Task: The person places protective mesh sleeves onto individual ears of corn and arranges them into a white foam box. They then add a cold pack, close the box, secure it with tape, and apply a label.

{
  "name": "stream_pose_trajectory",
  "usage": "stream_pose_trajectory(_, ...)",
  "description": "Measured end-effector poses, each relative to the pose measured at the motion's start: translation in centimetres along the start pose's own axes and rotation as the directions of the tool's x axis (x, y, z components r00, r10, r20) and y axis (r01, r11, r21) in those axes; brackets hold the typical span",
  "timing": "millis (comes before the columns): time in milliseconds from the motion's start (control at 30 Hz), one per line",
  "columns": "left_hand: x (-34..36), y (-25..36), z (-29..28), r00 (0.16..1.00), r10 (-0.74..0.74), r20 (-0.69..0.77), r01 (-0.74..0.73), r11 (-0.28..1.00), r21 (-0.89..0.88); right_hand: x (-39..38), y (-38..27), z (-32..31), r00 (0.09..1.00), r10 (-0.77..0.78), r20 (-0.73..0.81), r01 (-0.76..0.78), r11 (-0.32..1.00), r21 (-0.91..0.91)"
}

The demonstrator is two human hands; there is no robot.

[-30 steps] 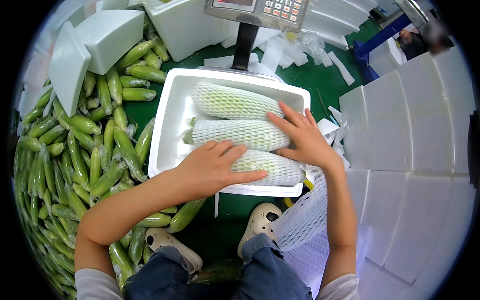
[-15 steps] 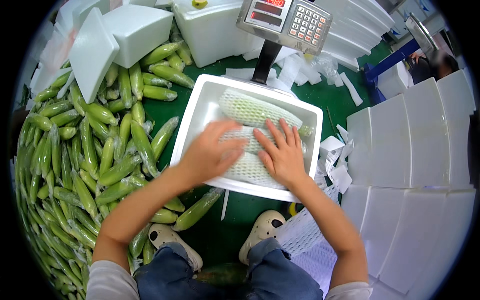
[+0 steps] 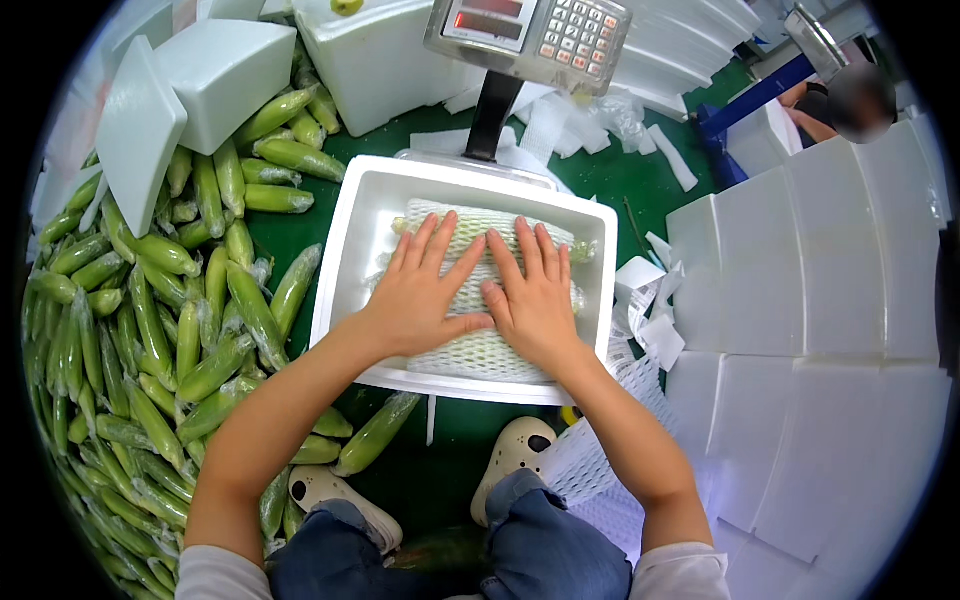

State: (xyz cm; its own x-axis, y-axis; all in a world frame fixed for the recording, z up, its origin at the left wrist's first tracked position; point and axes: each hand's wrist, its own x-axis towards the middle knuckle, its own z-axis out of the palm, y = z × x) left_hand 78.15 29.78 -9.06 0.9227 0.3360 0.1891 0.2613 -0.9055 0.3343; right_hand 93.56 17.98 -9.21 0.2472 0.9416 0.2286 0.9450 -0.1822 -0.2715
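Observation:
A white foam box (image 3: 331, 255) stands on a scale in front of me. Inside it, long green gourd-like vegetables in white foam net sleeves (image 3: 478, 357) lie side by side, crosswise in the box. My left hand (image 3: 418, 305) rests flat on the left part of these sleeves, fingers spread. Beside it my right hand (image 3: 537, 308) lies flat on their right part, its fingers also stretched out. The two thumbs nearly meet in the middle. Clear film shows at the vegetables' ends, past the nets. My hands hide much of the middle sleeve.
A large heap of film-wrapped green vegetables (image 3: 150, 340) covers the floor at left. Foam lids (image 3: 145, 130) lean over it. The scale's display (image 3: 530, 35) rises behind the box. Stacked foam boxes (image 3: 800, 270) line the right side. Net sleeves (image 3: 590, 455) lie near my right foot.
My left hand has gone from curled and blurred to flat on the sleeves. The far sleeved vegetable, tilted before, now lies straighter beside the others. The whole view has shifted slightly.

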Motion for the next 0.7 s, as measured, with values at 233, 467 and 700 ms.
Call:
stream_pose_trajectory(233,-1.3,-0.4,-3.1,0.994,-0.050,-0.094,0.041,0.995,-0.090,-0.8,0.3,-0.7,0.997,0.019,0.078,-0.020,1.000,0.008)
stream_pose_trajectory(467,-23.6,2.6,-7.5,0.898,-0.399,-0.188,0.357,0.907,-0.222,-4.1,-0.2,-5.6,0.996,0.017,-0.083,0.005,0.967,0.254)
stream_pose_trajectory(700,-27.5,5.4,8.1,0.919,-0.300,0.255,0.287,0.954,0.085,-15.6,-6.4,-9.9,0.926,0.188,-0.328,-0.018,0.889,0.458)
